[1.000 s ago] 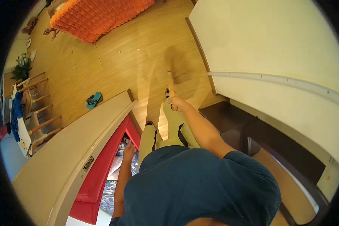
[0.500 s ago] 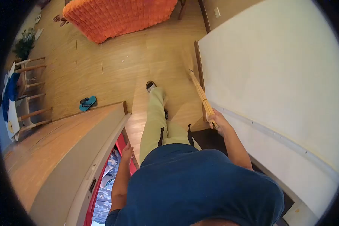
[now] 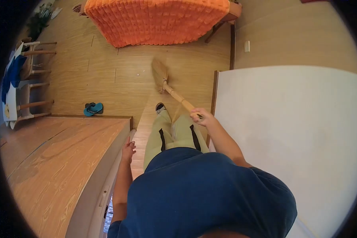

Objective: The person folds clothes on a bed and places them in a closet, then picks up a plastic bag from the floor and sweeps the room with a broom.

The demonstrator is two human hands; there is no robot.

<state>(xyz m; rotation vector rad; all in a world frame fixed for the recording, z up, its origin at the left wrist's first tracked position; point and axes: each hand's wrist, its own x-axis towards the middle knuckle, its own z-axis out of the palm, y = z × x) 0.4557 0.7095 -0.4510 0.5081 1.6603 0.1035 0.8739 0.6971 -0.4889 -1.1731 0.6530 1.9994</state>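
My right hand [image 3: 202,116] is wrapped around the end of a broom's light wooden handle [image 3: 179,98]. The broom slants forward and left, away from me. Its straw head [image 3: 160,73] is over the floor ahead of my foot, slightly blurred. Just left of the bristles lies a small white bit [image 3: 138,74] on the wood-look floor. At my left side hangs my left hand [image 3: 128,151], its index finger stretched out and the others loosely bent, holding nothing. It is close to the edge of the doorway.
An orange-covered seat [image 3: 158,23] stands ahead. Teal flip-flops [image 3: 93,109] lie on the floor at left, near chairs [image 3: 35,83] and a table. A wood-grain panel [image 3: 63,158] flanks my left; a white wall [image 3: 289,131] flanks my right.
I have stepped forward through the doorway. The broom has swung left, from beside the white wall to the floor ahead of my foot. My left hand's index finger is now stretched out.
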